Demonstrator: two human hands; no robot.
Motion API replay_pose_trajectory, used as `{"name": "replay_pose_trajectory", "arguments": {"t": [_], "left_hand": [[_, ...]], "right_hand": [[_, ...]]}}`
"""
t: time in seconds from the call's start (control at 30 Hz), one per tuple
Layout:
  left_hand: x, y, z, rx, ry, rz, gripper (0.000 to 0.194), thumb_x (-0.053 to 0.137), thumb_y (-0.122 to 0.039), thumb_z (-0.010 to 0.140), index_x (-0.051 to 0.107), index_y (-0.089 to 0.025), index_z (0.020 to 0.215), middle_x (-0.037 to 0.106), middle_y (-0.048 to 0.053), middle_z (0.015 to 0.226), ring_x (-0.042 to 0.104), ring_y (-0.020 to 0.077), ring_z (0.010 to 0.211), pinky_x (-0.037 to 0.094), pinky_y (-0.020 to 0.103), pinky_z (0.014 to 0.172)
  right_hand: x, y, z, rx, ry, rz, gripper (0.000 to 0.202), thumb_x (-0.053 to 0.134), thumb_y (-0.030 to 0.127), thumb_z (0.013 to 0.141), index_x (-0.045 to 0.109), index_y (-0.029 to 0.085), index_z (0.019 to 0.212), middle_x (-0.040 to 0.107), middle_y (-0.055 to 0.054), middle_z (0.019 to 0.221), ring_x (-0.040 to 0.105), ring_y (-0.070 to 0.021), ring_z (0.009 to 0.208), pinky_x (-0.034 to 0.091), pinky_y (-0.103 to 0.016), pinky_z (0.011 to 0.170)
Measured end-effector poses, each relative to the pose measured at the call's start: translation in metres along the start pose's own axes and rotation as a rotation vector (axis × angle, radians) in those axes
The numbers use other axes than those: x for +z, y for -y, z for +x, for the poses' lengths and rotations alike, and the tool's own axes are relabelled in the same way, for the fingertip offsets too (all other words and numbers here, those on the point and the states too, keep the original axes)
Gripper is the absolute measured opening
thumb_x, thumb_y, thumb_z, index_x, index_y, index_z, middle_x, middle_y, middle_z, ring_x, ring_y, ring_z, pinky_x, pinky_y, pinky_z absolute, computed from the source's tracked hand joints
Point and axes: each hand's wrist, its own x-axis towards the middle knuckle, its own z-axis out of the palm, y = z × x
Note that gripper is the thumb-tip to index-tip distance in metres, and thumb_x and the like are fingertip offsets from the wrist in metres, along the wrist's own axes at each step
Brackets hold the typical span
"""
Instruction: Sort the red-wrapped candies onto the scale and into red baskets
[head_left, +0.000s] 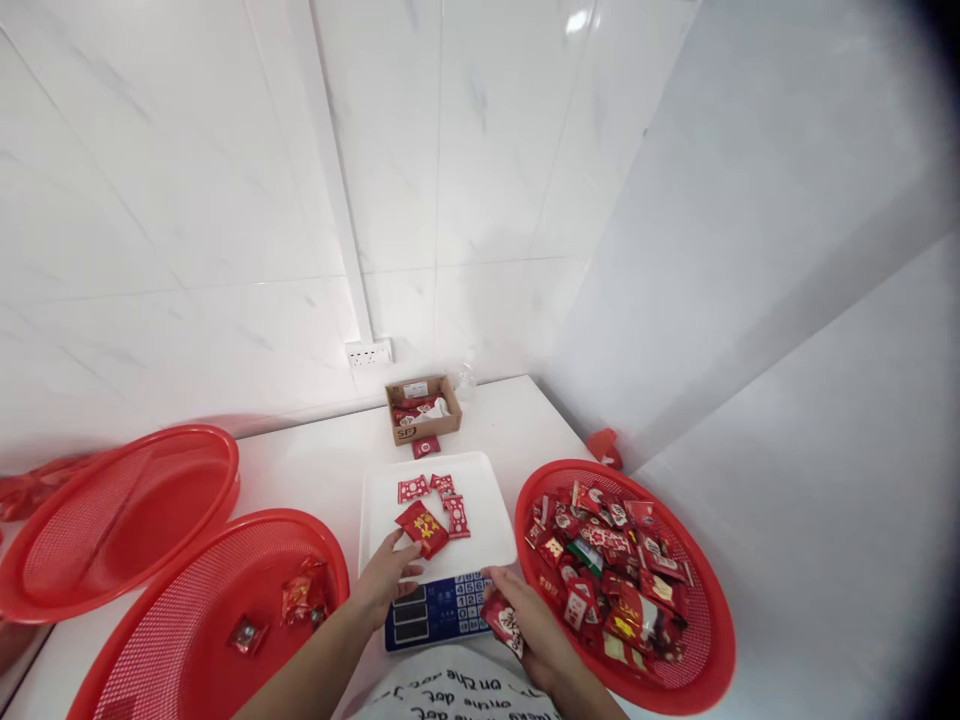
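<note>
My left hand (388,582) is open over the near left corner of the scale's white tray (487,500). Its fingertips reach the edge of a larger red snack packet (422,528); whether they touch it I cannot tell. Several small red-and-white wrapped candies (457,515) lie beside that packet on the tray. My right hand (534,628) is closed around a red candy packet (502,622) in front of the tray's right side, partly over the scale's blue keypad panel (442,612). Its fingers are partly hidden.
On the right stands a red basket (716,610) heaped with wrapped sweets. At left are a red basket (202,610) with a few packets and another red basket (225,450) behind it. A cardboard box (427,430) of packets sits near the wall, one red packet (426,447) before it.
</note>
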Motion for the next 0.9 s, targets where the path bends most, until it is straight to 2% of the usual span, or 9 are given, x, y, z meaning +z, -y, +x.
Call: {"name": "replay_pose_trajectory", "arguments": {"t": [0.1,0.2,0.27,0.33,0.47,0.57,0.67,0.77,0.9], "left_hand": [[0.000,0.005,-0.006,0.048,-0.056,0.081,0.082,0.065,-0.043,0.068,0.023,-0.024,0.136,0.052,0.010,0.111,0.054,0.0181,0.085,0.042,0.028,0.066],[0.001,0.012,-0.014,0.197,-0.144,0.190,0.077,0.065,-0.042,0.067,0.029,-0.023,0.132,0.044,0.011,0.118,0.051,0.0193,0.092,0.042,0.028,0.069],[0.002,0.017,-0.019,0.257,-0.072,0.247,0.061,0.064,-0.045,0.066,0.044,-0.020,0.118,0.050,0.008,0.107,0.052,0.0181,0.088,0.042,0.028,0.071],[0.003,0.023,-0.025,0.202,0.125,0.284,0.047,0.061,-0.052,0.067,0.053,-0.018,0.100,0.055,0.004,0.087,0.054,0.0164,0.079,0.042,0.028,0.068],[0.003,0.033,-0.033,0.104,0.413,0.330,0.051,0.059,-0.059,0.065,0.051,-0.019,0.095,0.055,-0.001,0.074,0.055,0.0142,0.064,0.043,0.028,0.059],[-0.002,0.038,-0.033,0.152,0.424,0.297,0.052,0.063,-0.057,0.062,0.047,-0.019,0.094,0.052,-0.004,0.066,0.053,0.0127,0.059,0.042,0.027,0.056],[-0.009,0.043,-0.031,0.137,0.421,0.239,0.049,0.067,-0.053,0.059,0.044,-0.020,0.087,0.048,-0.007,0.059,0.050,0.0101,0.054,0.041,0.026,0.056],[-0.011,0.046,-0.028,0.125,0.423,0.236,0.048,0.071,-0.049,0.056,0.045,-0.019,0.084,0.050,-0.007,0.060,0.049,0.0091,0.053,0.040,0.025,0.056],[-0.002,0.043,-0.028,0.194,0.398,0.213,0.043,0.070,-0.047,0.058,0.047,-0.018,0.081,0.052,-0.006,0.062,0.049,0.0092,0.056,0.039,0.025,0.057]], "right_hand": [[0.003,-0.002,-0.005,0.005,-0.025,-0.006,0.035,0.074,0.048,0.056,0.060,0.020,0.072,0.058,0.003,0.060,0.053,-0.0128,0.053,0.039,-0.025,0.053],[0.007,-0.005,-0.011,0.017,-0.052,-0.020,0.033,0.073,0.047,0.058,0.060,0.020,0.073,0.060,0.001,0.065,0.054,-0.0140,0.056,0.037,-0.025,0.049],[0.010,-0.009,-0.013,0.016,-0.057,-0.020,0.033,0.072,0.047,0.059,0.059,0.020,0.074,0.060,0.001,0.066,0.054,-0.0131,0.055,0.036,-0.024,0.047],[0.015,-0.014,-0.015,0.006,-0.057,-0.021,0.034,0.072,0.047,0.059,0.059,0.020,0.076,0.058,0.003,0.063,0.051,-0.0111,0.052,0.034,-0.022,0.046],[0.027,-0.024,-0.019,0.011,0.016,-0.035,0.039,0.070,0.040,0.062,0.058,0.021,0.095,0.062,0.002,0.072,0.056,-0.0118,0.058,0.038,-0.022,0.050],[0.036,-0.030,-0.025,-0.029,0.107,-0.067,0.050,0.072,0.027,0.059,0.056,0.023,0.106,0.064,-0.002,0.102,0.061,-0.0167,0.088,0.046,-0.028,0.073],[0.040,-0.036,-0.029,-0.085,0.152,-0.141,0.056,0.074,0.024,0.057,0.054,0.022,0.109,0.061,-0.006,0.112,0.054,-0.0203,0.107,0.041,-0.034,0.091],[0.036,-0.041,-0.029,-0.108,0.163,-0.213,0.062,0.074,0.029,0.057,0.051,0.021,0.113,0.061,-0.008,0.110,0.055,-0.0226,0.106,0.040,-0.038,0.092],[0.027,-0.038,-0.021,-0.080,0.155,-0.318,0.065,0.073,0.040,0.057,0.048,0.022,0.114,0.062,-0.007,0.106,0.061,-0.0209,0.090,0.047,-0.035,0.076]]}}
